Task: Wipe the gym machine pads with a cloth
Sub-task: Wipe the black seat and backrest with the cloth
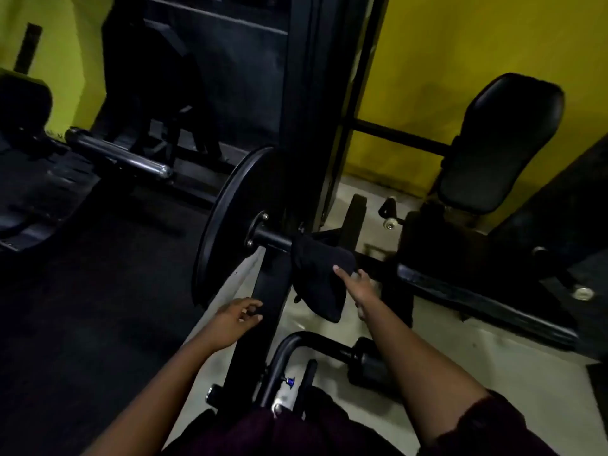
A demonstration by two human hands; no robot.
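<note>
Two hands were apart, left hand (237, 315) curled against one black frame bar (269, 291), grip unclear, right hand (358, 286) pinched one dark cloth (316, 274) draped over one shaft (273, 238), one weight plate (230, 225) behind, one back pad (500, 143) beyond, one chrome bar (118, 153) far left

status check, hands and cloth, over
Right hand grips cloth on the plate shaft. Left hand at frame arm, grip unclear. Pad far right, untouched.
</note>
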